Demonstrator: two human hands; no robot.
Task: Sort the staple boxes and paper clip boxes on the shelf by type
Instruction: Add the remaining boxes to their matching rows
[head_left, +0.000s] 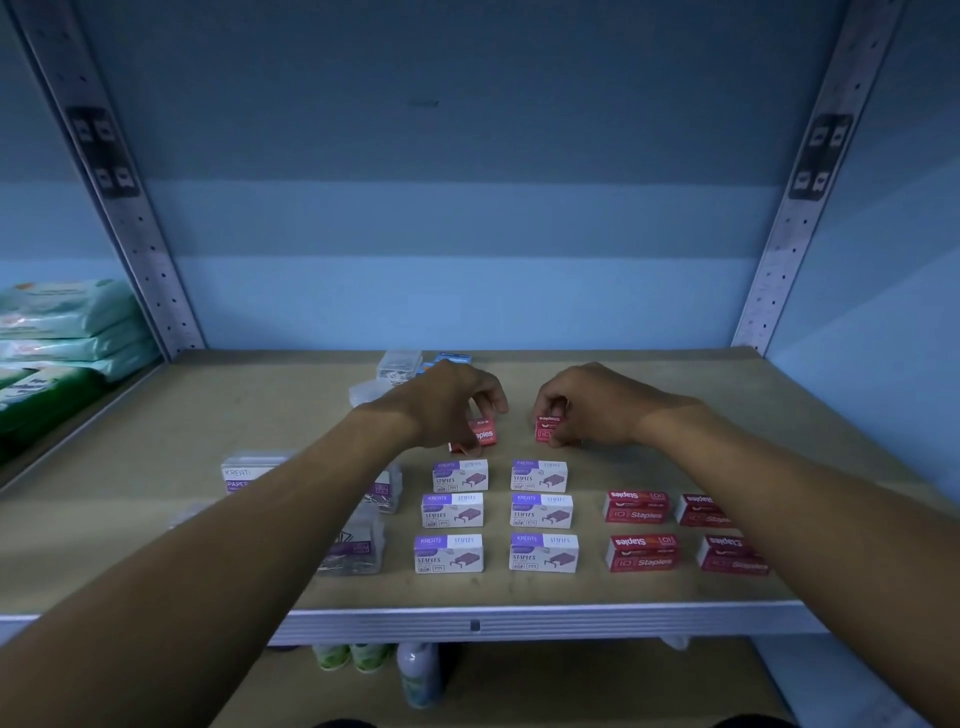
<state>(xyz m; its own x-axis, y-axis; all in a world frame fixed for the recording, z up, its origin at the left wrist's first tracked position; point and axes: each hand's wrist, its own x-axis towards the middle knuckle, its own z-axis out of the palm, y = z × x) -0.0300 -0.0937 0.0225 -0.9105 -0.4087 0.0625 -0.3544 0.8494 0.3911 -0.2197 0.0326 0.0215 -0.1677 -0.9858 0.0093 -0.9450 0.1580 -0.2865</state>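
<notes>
The brown shelf board (675, 410) carries everything you are sorting. At its left, partly under your left forearm, sit the clear paper clip boxes (358, 545); more clear boxes (399, 365) lie at the back. In the middle stand six white-and-purple staple boxes (496, 514) in two columns of three — to their right, four red staple boxes (641, 530) in a two-by-two block. Your left hand (447, 402) has its fingers curled down onto a red staple box (480, 434) just behind the white columns. Your right hand (587, 405) pinches another red box (548, 428) — tilted up on edge — beside it.
</notes>
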